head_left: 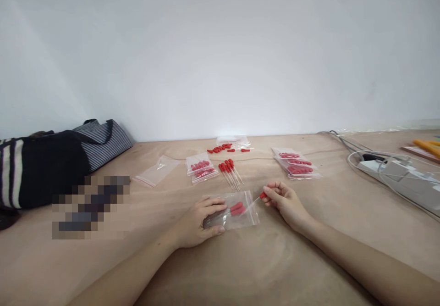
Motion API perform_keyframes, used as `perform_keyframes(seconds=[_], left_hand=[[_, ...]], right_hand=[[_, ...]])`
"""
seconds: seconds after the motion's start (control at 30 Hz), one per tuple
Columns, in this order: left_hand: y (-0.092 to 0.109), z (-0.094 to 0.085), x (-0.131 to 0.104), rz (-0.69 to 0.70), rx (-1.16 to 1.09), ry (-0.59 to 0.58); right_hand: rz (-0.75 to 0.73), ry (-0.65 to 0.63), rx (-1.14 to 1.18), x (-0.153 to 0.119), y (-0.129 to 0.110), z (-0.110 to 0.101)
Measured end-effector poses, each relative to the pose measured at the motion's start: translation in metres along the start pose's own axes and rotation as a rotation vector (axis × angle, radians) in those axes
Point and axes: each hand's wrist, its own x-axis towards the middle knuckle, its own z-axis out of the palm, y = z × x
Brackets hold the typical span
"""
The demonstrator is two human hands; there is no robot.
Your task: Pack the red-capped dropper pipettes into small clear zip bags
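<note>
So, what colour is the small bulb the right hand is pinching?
The small bulb is red, clearest in the head view.

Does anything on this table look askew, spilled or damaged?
Nothing looks spilled or damaged. The one oddity is a pixelated patch beside the black bag, hiding whatever lies there.
</note>
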Motion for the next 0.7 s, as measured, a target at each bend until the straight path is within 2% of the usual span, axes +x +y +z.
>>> perform_keyframes(seconds=[0.13,0.23,0.3,0.47,0.7], left_hand=[[0.000,0.000,0.000,-0.005,0.000,-0.006],[0.000,0.000,0.000,0.006,0.001,-0.001],[-0.001,0.001,0.000,0.016,-0.001,0.006],[-0.001,0.002,0.001,0.020,0.000,0.010],[0.001,0.001,0.000,0.019,-0.015,0.029]], right_hand=[[0.006,-0.138,-0.029,-0.009,0.001,0.006],[0.025,-0.291,-0.147,-0.011,0.001,0.005],[0.044,-0.348,-0.223,-0.011,0.001,0.003],[0.024,-0.426,-0.328,-0.010,0.002,0.004],[-0.022,-0.444,-0.360,-0.003,0.000,0.011]])
